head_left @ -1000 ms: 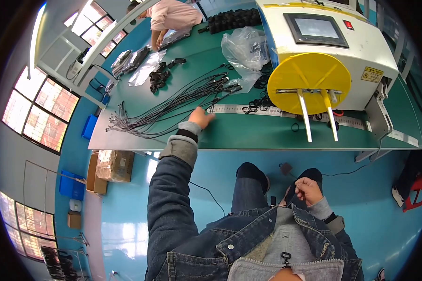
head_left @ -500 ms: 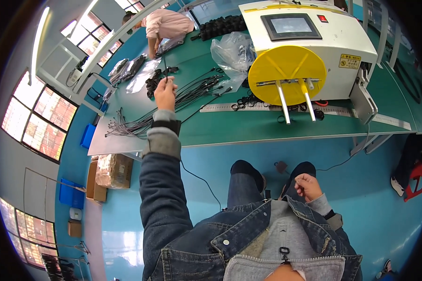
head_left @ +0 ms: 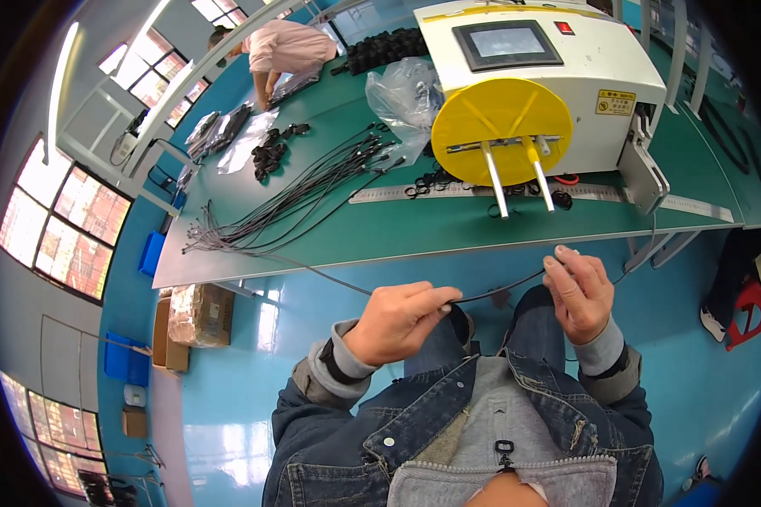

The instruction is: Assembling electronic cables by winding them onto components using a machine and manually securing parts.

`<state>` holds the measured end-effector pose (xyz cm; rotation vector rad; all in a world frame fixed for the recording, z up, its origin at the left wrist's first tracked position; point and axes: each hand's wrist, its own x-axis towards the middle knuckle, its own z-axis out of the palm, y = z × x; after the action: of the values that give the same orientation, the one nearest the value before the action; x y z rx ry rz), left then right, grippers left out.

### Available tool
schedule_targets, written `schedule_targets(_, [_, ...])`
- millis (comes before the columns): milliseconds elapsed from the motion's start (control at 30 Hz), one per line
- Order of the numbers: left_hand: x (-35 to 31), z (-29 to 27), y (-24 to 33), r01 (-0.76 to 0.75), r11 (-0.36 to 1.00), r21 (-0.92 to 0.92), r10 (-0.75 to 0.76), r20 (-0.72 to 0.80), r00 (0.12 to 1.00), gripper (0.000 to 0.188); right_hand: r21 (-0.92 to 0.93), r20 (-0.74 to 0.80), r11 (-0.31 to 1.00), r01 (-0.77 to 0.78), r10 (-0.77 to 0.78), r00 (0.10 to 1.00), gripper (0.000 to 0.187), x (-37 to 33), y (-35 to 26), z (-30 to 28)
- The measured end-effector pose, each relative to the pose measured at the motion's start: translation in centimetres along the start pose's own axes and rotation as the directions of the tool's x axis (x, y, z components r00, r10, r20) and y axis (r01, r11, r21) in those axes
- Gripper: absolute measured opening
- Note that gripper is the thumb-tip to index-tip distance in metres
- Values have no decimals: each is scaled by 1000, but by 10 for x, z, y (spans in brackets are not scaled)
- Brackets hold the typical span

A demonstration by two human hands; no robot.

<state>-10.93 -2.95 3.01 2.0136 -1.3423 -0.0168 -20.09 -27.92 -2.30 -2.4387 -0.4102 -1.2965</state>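
A thin black cable (head_left: 499, 292) stretches between my two hands, above my knees. My left hand (head_left: 404, 321) is closed around it, thumb and fingers pinching. At its right end, the fingertips of my right hand (head_left: 580, 293) pinch the cable. From my left hand it trails back to the bundle of dark cables (head_left: 313, 190) spread on the green table. Beyond the table edge stands a white machine (head_left: 558, 93) with a yellow disc (head_left: 500, 118) that carries two protruding rods.
A steel ruler (head_left: 380, 193) runs along the green table (head_left: 347, 245), with small black loops (head_left: 431, 182) near it. Farther back lie a clear plastic bag (head_left: 402, 93) and coiled black cables (head_left: 271, 152). A person in pink (head_left: 286, 46) bends over bags. Cardboard boxes (head_left: 199, 317) stand on the floor.
My left hand has come back from above the table to my lap, drawing the cable along. My right hand has risen and now pinches the cable's end. The view has shifted slightly.
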Motion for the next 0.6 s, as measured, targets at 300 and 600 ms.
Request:
schedule_targets(300, [80, 13, -1, -54, 999, 0, 52, -307, 950, 16, -51, -254, 997, -64, 49, 966, 28, 29, 44, 13])
schedule_targets(600, [139, 42, -69, 14, 988, -155, -78, -411, 908, 9, 80, -319, 949, -304, 313, 895, 15, 39, 100, 80])
